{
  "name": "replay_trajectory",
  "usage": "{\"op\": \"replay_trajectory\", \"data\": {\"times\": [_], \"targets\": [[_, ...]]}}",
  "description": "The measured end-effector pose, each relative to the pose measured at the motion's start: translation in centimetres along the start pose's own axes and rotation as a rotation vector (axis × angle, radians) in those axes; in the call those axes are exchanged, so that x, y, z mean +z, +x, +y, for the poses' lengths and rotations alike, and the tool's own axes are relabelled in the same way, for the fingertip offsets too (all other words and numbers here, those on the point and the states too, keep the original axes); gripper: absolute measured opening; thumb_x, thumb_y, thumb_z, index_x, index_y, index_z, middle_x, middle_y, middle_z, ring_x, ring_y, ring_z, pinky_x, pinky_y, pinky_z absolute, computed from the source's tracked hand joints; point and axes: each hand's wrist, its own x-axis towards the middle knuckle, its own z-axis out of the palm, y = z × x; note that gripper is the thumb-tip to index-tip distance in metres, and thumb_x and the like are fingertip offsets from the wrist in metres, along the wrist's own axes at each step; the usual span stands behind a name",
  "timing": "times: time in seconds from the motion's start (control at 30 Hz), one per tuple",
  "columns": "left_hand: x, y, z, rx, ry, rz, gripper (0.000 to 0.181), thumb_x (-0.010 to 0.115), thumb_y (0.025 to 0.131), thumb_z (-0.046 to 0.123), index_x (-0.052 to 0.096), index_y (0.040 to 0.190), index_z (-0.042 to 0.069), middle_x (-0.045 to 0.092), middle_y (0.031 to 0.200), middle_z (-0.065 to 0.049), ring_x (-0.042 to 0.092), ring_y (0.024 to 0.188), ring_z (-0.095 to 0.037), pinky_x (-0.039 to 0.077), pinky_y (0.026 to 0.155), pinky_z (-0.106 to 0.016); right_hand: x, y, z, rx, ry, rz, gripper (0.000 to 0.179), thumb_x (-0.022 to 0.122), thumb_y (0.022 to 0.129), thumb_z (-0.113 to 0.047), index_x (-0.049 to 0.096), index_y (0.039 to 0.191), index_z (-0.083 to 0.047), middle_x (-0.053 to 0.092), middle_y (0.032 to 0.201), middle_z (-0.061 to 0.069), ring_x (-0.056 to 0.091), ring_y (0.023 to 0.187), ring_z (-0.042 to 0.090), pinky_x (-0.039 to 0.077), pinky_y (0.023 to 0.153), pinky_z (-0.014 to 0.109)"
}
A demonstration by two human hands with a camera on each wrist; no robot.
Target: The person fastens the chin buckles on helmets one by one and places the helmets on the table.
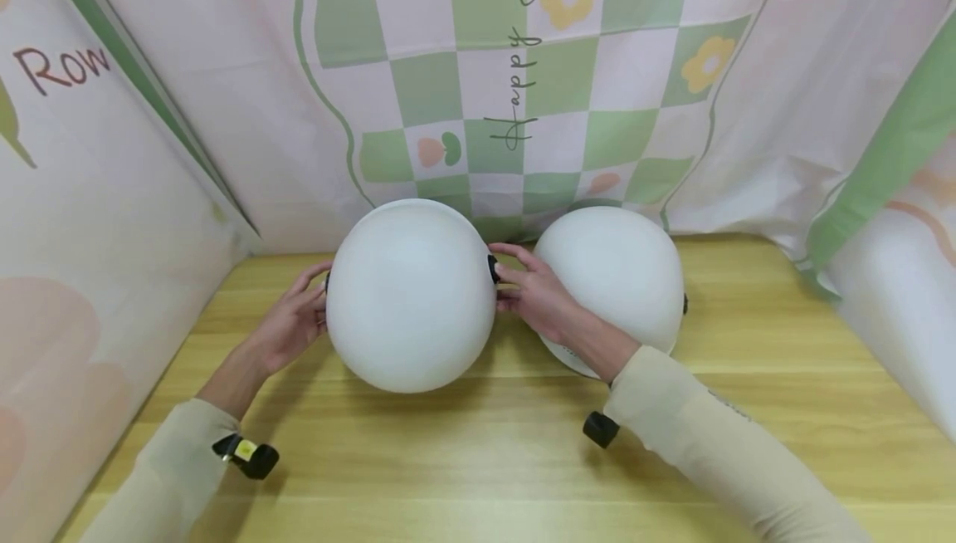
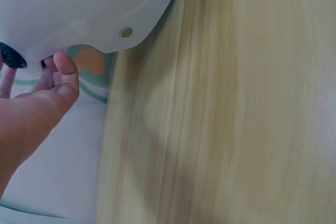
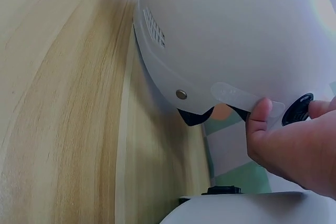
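Note:
A white helmet (image 1: 411, 298) with a smooth rounded shell sits between my two hands at the back of the wooden table. My left hand (image 1: 287, 327) grips its left side, with fingers curled at the rim beside a black round knob (image 2: 11, 56). On the opposite side my right hand (image 1: 539, 295) holds the helmet near the matching black knob (image 3: 297, 109); in the right wrist view a fingertip lies on the shell by the rim. A metal rivet (image 3: 181, 94) and a small vent grille (image 3: 155, 27) show on that side. The helmet's inside is hidden.
A second white helmet (image 1: 620, 269) stands at the right, partly behind my right hand and forearm. Checked green and white cloth (image 1: 493, 78) hangs along the table's back edge. A printed curtain (image 1: 97, 219) borders the left. Bare wood (image 1: 418, 460) lies in front.

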Motion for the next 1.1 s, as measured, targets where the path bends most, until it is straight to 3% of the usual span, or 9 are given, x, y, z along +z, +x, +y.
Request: {"op": "replay_trajectory", "data": {"times": [0.27, 0.43, 0.67, 0.8, 1.1], "targets": [[-0.36, -0.38, 0.06, 0.051, -0.041, -0.115, 0.042, 0.041, 0.111, 0.007, 0.038, 0.146, 0.030, 0.071, 0.108, 0.004, 0.067, 0.099, -0.012, 0.051, 0.092, -0.027, -0.41, -0.29, 0.25, -0.074, -0.013, -0.094, 0.068, 0.058, 0.101, -0.004, 0.029, 0.162, -0.009, 0.060, 0.115, 0.011, 0.061, 0.091, 0.015, 0.052, 0.085, 0.032], [-0.45, -0.41, 0.02, 0.106, -0.039, -0.185, 0.054, 0.053, 0.107, 0.005, 0.039, 0.152, 0.032, 0.072, 0.114, 0.001, 0.069, 0.104, -0.014, 0.050, 0.096, -0.029, -0.51, -0.34, 0.36, -0.104, -0.066, -0.144, 0.076, 0.063, 0.095, -0.004, 0.029, 0.162, -0.015, 0.053, 0.118, 0.013, 0.055, 0.095, 0.019, 0.046, 0.089, 0.036], [-0.28, -0.25, -0.14, 0.114, -0.024, -0.174, 0.054, 0.050, 0.109, 0.006, 0.032, 0.154, 0.030, 0.071, 0.115, 0.002, 0.069, 0.106, -0.014, 0.052, 0.096, -0.030, -0.29, -0.28, 0.32, -0.101, -0.092, -0.133, 0.075, 0.064, 0.095, -0.008, 0.029, 0.162, -0.016, 0.049, 0.130, 0.021, 0.056, 0.101, 0.022, 0.046, 0.093, 0.041], [-0.18, -0.07, -0.30, 0.097, -0.044, -0.157, 0.049, 0.044, 0.111, 0.007, 0.030, 0.153, 0.029, 0.070, 0.110, 0.004, 0.067, 0.104, -0.013, 0.052, 0.095, -0.028, -0.13, -0.09, 0.35, -0.080, -0.082, -0.113, 0.073, 0.062, 0.098, -0.011, 0.028, 0.162, -0.015, 0.048, 0.140, 0.024, 0.059, 0.103, 0.020, 0.048, 0.091, 0.038], [-0.27, 0.25, -0.45, 0.056, -0.054, -0.156, 0.041, 0.038, 0.113, 0.013, 0.031, 0.149, 0.031, 0.069, 0.110, 0.005, 0.065, 0.102, -0.012, 0.051, 0.093, -0.028, 0.19, 0.39, 0.21, -0.057, -0.077, -0.072, 0.066, 0.061, 0.101, -0.014, 0.031, 0.160, -0.013, 0.050, 0.143, 0.025, 0.066, 0.099, 0.019, 0.051, 0.084, 0.031]]}}
